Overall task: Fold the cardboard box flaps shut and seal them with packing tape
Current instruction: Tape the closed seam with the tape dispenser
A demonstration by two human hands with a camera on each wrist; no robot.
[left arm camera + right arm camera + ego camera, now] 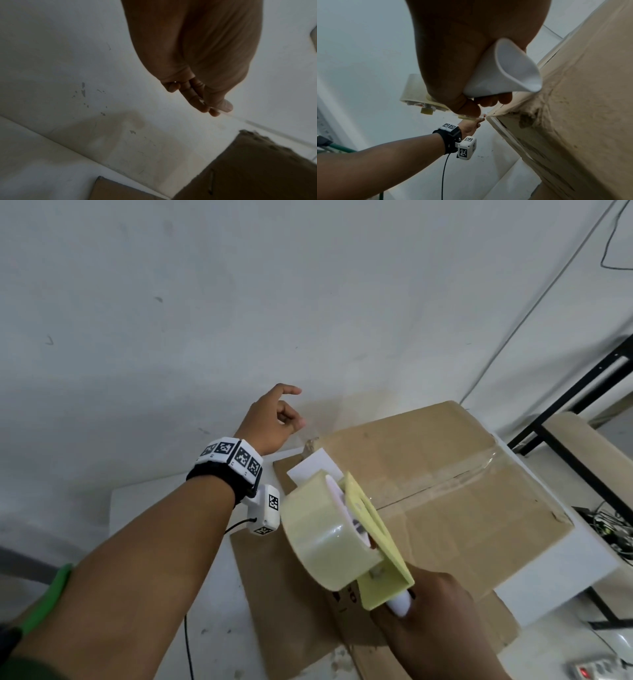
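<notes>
- Nearest in the head view, the right hand point(435, 628) is wrapped tight round the white handle point(503, 73) of the tape dispenser point(373, 539), fingers and thumb curled fully about it.
- The dispenser is a flat pale-yellow plate carrying a fat roll of clear packing tape point(325, 535), glossy and cream-tinted; its long axis runs from the handle up and away toward the box's far-left corner, nose tilted down at the lid.
- The cardboard box point(462, 491) sits on a white table point(548, 573), flaps folded flat; the centre seam runs left to right across the lid under a shiny strip of tape.
- The cardboard is matte brown, scuffed, and torn to fuzzy fibre at the near right corner in the right wrist view.
- The box nearly fills the table: only a narrow white margin shows along its right edge, with more free room at the left.
- A flat sheet of cardboard point(274, 594) lies below the box at the left.
- Farther off, the left hand point(274, 422) hovers just past the box's far-left corner; thumb and fingertips pinch a thin clear tape end point(240, 119), index finger lifted.
- Behind stands a scuffed white wall point(239, 302), close against the box's far edge.
- A black metal frame point(582, 392) stands right.
</notes>
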